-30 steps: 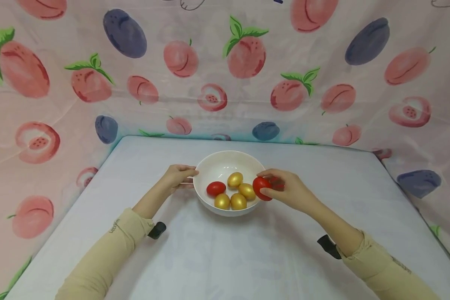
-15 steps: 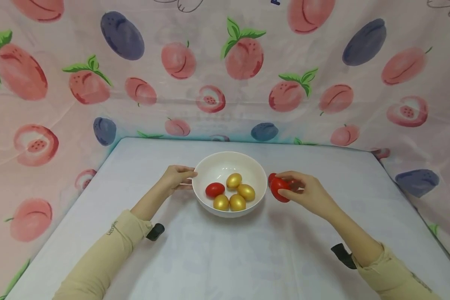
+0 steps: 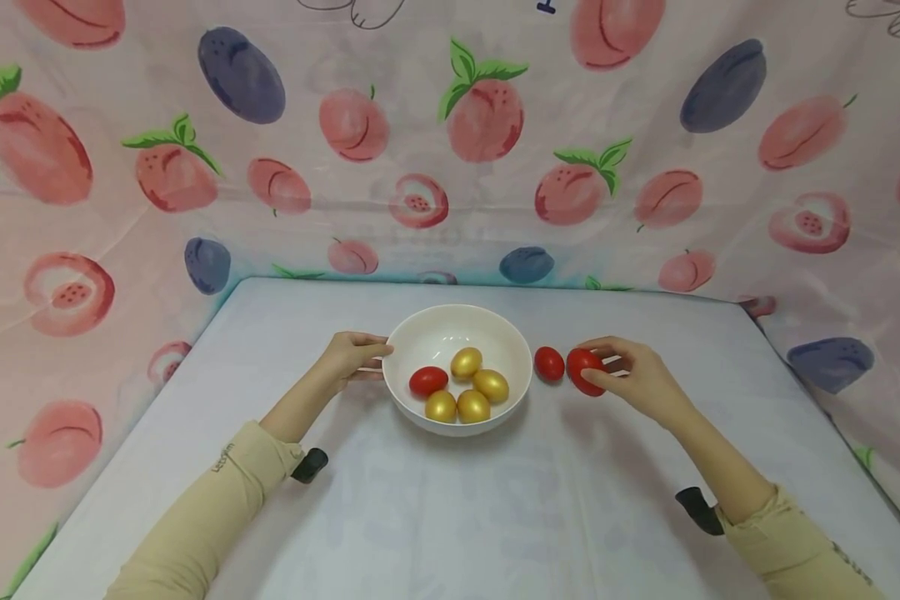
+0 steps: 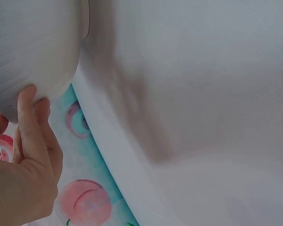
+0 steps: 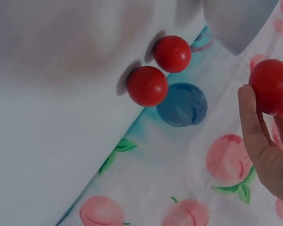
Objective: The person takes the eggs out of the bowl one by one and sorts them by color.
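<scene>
My left hand (image 3: 348, 360) pinches the left rim of a white bowl (image 3: 457, 321), thumb over the edge and fingers against the outside; the left wrist view shows those fingers (image 4: 30, 125) on the bowl's outer wall (image 4: 33, 52). Inside the bowl lie a red egg (image 3: 428, 382) and several gold eggs (image 3: 467, 363). Right of the bowl, my right hand (image 3: 633, 375) holds a red egg (image 3: 585, 372) between thumb and fingers, raised above the table. Another red egg (image 3: 549, 365) rests on the table beside the bowl. The right wrist view reveals two resting red eggs (image 5: 147, 86); my hand hides one from the head view.
A white-covered table (image 3: 450, 517) spreads under everything. Behind it and at the sides hangs a fruit-print cloth (image 3: 420, 108). Black straps (image 3: 699, 510) hang at both wrists near the rolled sleeves.
My right hand has moved right with the red egg, from over the bowl's right rim to beyond it, uncovering a red egg on the table. The left hand stays on the rim.
</scene>
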Demonstrator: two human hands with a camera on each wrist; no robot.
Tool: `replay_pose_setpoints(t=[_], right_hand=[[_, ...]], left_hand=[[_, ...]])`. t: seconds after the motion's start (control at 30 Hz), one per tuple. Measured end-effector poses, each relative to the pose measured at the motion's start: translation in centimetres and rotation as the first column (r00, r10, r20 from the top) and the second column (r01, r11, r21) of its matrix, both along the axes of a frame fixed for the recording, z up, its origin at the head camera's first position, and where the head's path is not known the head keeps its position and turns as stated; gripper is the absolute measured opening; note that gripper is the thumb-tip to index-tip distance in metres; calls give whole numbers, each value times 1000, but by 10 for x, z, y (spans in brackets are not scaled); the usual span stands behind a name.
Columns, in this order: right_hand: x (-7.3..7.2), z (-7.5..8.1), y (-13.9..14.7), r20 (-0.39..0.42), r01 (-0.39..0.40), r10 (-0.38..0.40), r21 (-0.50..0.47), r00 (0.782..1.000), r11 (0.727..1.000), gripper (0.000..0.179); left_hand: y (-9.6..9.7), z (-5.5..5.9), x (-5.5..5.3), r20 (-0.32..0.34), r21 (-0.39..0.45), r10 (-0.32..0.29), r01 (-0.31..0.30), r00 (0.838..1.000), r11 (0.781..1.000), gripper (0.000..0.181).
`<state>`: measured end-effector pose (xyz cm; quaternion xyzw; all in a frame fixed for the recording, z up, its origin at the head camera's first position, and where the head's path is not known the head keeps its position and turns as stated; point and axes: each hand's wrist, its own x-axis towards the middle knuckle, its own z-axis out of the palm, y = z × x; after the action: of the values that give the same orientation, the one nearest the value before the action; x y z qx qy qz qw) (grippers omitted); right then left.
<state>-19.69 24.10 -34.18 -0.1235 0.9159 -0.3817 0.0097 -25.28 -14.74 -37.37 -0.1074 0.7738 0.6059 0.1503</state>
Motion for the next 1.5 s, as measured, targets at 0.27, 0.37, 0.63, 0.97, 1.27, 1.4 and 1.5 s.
replay_pose_setpoints(t=[0.27, 0.37, 0.63, 0.97, 1.27, 1.4, 1.5], right_hand=[[-9, -8, 19, 3, 33, -33, 22, 999, 999, 45], [-13, -10, 24, 25, 57, -58, 28, 998, 998, 46], [-21, -18, 36, 43, 82, -84, 47, 996, 996, 45], [-36, -26, 44, 78, 109, -115, 79, 990, 991, 48], [-51, -37, 51, 148, 127, -141, 98, 979, 987, 49], [-55, -41, 52, 153, 122, -137, 103, 979, 987, 49], [-58, -44, 52, 156, 119, -136, 109, 978, 987, 47]], left_hand=[[0, 0, 0, -1, -9, -2, 2, 1000, 1000, 43], [0, 0, 0, 0, -11, 11, -11, 1000, 1000, 38], [-1, -4, -1, -16, -6, 3, -3, 1000, 1000, 43], [0, -5, -1, -16, -23, 9, -10, 1000, 1000, 41], [0, -5, -2, -19, -40, 11, -12, 1000, 999, 41], [0, -6, -2, -18, -37, 11, -12, 1000, 999, 41], [-1, -7, -2, -16, -31, 10, -11, 1000, 999, 41]])
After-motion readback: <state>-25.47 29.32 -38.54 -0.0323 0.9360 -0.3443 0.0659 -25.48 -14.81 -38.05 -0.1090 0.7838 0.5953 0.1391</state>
